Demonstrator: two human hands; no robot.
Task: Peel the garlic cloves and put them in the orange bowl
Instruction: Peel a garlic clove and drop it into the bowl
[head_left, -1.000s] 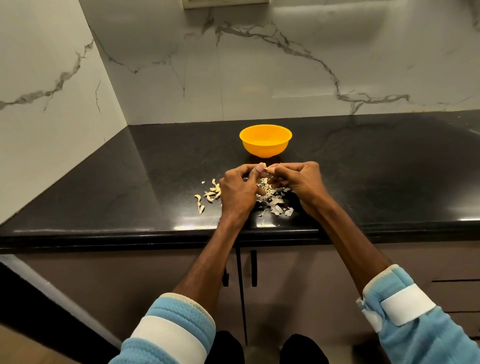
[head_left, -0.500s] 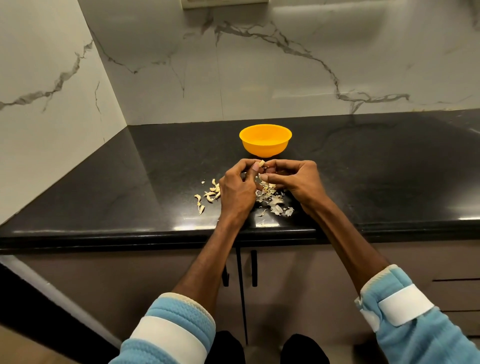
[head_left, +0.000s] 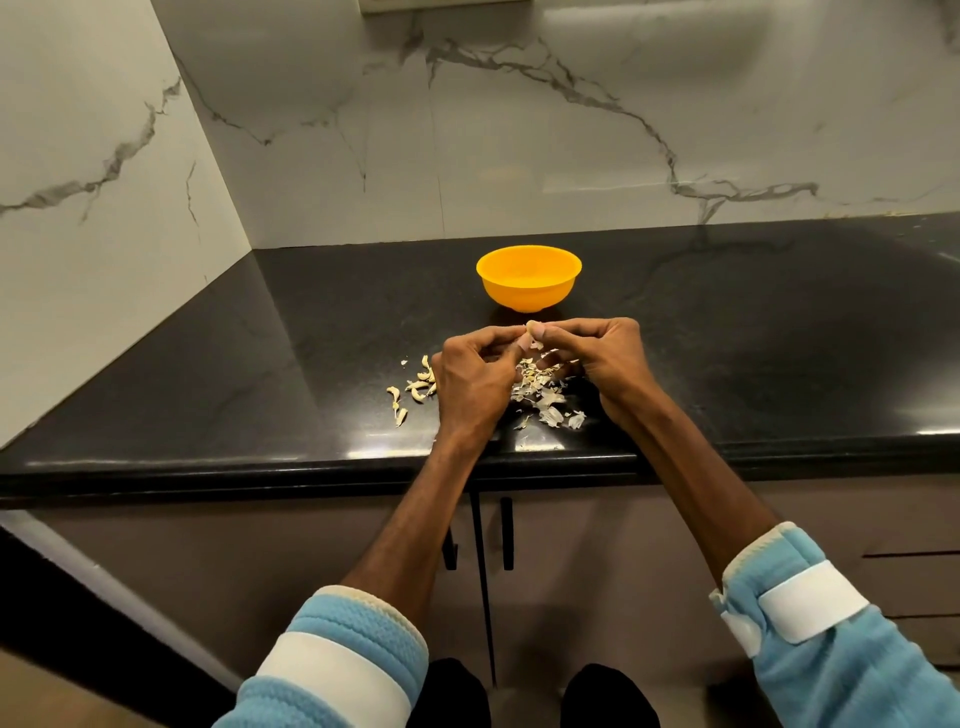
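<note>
Your left hand and right hand meet above the glossy black stone table, just in front of the round orange plastic bowl. Between the fingertips you hold one small pale garlic clove. Both grips are closed on it, thumb and forefinger of each hand pinching it and the other fingers curled. The clove is up off the table, near the bowl's front wall but outside it. You cannot tell from this angle what lies in the bowl's bottom.

Below your hands a scatter of dry whitish garlic skins lies on the table. Just left of your left hand lie some curved cream-coloured pieces, too small to tell whether they are cloves or peel. Both forearms come out of light blue sleeves with white bands.
</note>
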